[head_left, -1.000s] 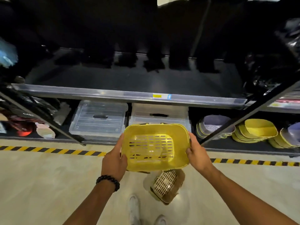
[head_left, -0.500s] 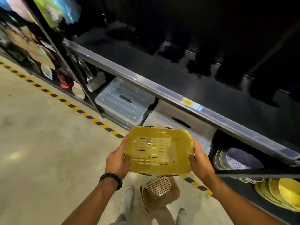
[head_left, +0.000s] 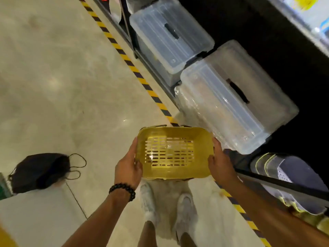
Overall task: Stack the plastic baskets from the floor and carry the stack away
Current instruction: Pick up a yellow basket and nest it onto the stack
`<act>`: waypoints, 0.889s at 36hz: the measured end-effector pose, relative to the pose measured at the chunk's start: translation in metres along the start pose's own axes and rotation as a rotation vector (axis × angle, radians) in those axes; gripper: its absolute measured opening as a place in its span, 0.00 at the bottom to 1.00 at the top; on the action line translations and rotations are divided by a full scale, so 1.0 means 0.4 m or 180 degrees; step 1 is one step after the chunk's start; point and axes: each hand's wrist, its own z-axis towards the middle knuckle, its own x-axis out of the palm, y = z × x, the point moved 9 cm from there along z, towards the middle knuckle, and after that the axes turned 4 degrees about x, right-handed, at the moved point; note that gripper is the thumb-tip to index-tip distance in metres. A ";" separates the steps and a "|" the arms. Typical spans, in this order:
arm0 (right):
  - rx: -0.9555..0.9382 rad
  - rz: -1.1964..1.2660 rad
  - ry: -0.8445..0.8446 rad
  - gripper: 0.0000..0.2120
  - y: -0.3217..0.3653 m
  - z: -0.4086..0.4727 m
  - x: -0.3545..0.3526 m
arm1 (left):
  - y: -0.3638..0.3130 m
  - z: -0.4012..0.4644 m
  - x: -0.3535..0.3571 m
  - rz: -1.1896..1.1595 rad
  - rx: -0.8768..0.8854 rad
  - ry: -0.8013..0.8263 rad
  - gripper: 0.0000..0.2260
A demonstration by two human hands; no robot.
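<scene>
A yellow plastic basket [head_left: 173, 152] with a slotted bottom is held at waist height above my feet. Dark rims of other baskets nested under it peek out along its top and bottom edges. My left hand [head_left: 127, 168] grips its left side, thumb over the rim. My right hand [head_left: 220, 162] grips its right side the same way. The brown basket seen on the floor in the earlier frames is out of sight.
Clear lidded storage boxes [head_left: 170, 38] sit on the low shelf to the right, behind yellow-black floor tape [head_left: 128, 59]. Stacked bowls [head_left: 292, 177] lie lower right. A black drawstring bag [head_left: 39, 172] lies on the concrete floor at left.
The view has swung left and down along the aisle. The basket stays in both hands. The brown basket on the floor is no longer visible; the black bag has come into view.
</scene>
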 end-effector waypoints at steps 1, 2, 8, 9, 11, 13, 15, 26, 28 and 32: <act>-0.0012 -0.0011 -0.0007 0.34 -0.031 0.010 0.038 | 0.036 -0.004 0.037 -0.0003 -0.0033 0.0016 0.43; -0.0039 -0.0038 -0.0002 0.34 -0.062 0.021 0.076 | 0.075 -0.007 0.076 -0.0004 -0.0053 0.0034 0.42; 0.0305 -0.0226 0.0149 0.31 -0.249 0.084 0.289 | 0.288 -0.011 0.312 -0.0075 -0.0160 0.0139 0.40; 0.0321 -0.0182 0.0146 0.30 -0.270 0.095 0.316 | 0.313 -0.012 0.345 -0.0104 -0.0183 0.0164 0.38; 0.0361 -0.0087 0.0170 0.28 -0.305 0.116 0.361 | 0.359 -0.007 0.407 -0.0199 -0.0211 0.0193 0.36; 0.0269 0.0050 0.0185 0.36 -0.319 0.137 0.395 | 0.402 0.004 0.461 -0.0299 -0.0268 0.0202 0.37; 0.0186 0.0242 0.0268 0.47 -0.340 0.154 0.435 | 0.439 0.016 0.508 -0.0301 -0.0300 0.0172 0.36; 0.0058 0.0308 0.0443 0.19 -0.501 0.252 0.629 | 0.530 0.071 0.694 0.0009 0.0002 0.0409 0.30; 0.0303 0.0194 0.0206 0.23 -0.539 0.261 0.633 | 0.544 0.053 0.712 0.0163 0.0113 0.0419 0.31; 0.0394 0.0104 0.0202 0.23 -0.499 0.246 0.610 | 0.541 0.056 0.708 0.0404 0.0113 0.0530 0.33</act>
